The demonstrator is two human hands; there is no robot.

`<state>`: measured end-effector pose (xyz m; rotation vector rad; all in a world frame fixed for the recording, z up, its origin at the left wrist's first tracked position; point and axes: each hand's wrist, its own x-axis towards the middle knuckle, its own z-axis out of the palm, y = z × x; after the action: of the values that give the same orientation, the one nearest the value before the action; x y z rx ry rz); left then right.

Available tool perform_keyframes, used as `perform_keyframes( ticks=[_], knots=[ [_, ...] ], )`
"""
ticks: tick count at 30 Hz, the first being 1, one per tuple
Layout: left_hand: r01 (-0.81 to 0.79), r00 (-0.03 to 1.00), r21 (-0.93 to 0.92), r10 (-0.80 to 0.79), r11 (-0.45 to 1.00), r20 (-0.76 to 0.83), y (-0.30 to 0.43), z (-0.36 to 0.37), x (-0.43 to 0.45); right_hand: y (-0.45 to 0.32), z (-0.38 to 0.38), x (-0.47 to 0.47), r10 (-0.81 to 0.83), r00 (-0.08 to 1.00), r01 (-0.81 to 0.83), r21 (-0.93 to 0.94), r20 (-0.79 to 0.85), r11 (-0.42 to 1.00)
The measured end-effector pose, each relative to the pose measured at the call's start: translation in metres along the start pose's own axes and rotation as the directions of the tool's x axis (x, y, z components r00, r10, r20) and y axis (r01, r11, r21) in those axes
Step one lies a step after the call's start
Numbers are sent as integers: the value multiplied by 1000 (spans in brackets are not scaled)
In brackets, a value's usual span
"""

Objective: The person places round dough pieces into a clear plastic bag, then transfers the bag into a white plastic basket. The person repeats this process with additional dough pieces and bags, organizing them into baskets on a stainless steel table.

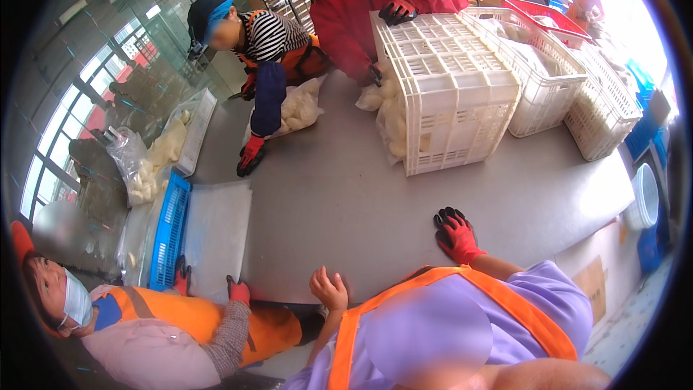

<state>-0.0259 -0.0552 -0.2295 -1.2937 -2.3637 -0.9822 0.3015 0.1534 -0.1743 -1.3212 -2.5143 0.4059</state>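
My left hand [329,288], bare, is raised at the near edge of the grey table [335,200], its fingers loosely apart and nothing in it. My right hand [456,234], in a red work glove with black fingertips, rests on the tabletop with fingers spread and holds nothing. Beyond it a white plastic crate [460,103] lies tipped on its side, and clear plastic bags of pale, rounded items [392,119] show at its open side. A person in a red jacket has one gloved hand on the crate and the other at these bags.
Upright white crates [541,86] stand at the back right, with a red crate [541,19] behind. A person in a striped top leans over a bag of pale items [298,108]. At left, a masked person touches clear plastic sheets [216,233] beside a blue basket [169,233].
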Motion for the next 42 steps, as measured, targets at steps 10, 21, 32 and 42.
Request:
perform_keyframes(
  ticks=[10,21,32,42],
  knots=[
    [-14,999,134,7,991,54,-2,7,-15,-5,-8,2,-18,1000,19,24,-19,1000],
    [10,997,141,-20,990,72,-5,7,-17,-5,-4,0,-7,1000,7,15,-28,1000],
    [1,998,146,-11,989,67,-7,6,-18,-8,-6,0,-22,999,22,-4,-38,1000],
    [2,997,142,-13,990,80,-5,3,-17,1,7,-1,-19,999,20,8,-36,1000]
  ],
)
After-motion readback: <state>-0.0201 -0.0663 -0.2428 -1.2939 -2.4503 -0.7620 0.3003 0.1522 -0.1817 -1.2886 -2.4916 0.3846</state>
